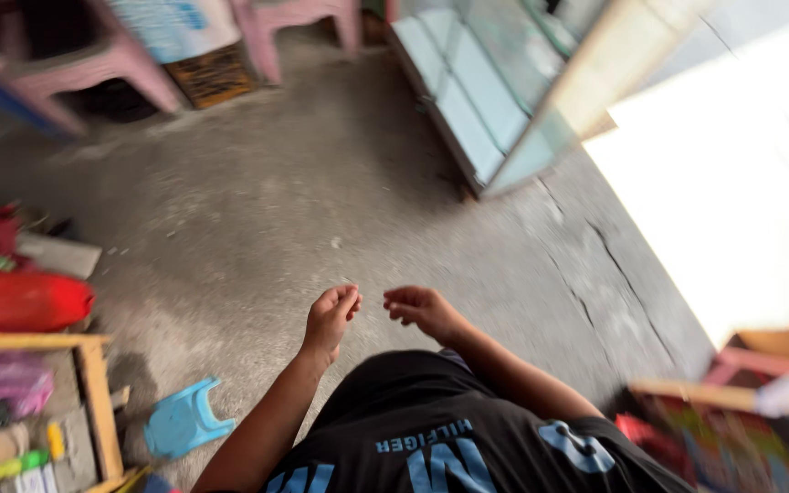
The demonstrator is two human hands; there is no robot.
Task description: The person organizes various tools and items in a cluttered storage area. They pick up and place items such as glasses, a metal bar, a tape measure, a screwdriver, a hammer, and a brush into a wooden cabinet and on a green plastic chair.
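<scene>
Both hands hover in front of the black printed shirt (431, 429), above the bare grey concrete floor (257, 210). The left hand (331, 317) is loosely curled, fingertips pinched together; the right hand (420, 309) mirrors it just beside, fingers bent inward. Whether something thin, like a thread, runs between them, I cannot tell; nothing solid shows in either grip. The nearest loose thing is a small blue plastic stool (183, 422), tipped over on the floor at lower left, well apart from the hands. It looks light, stiff and smooth, probably easiest taken by 1 leg or the seat rim.
</scene>
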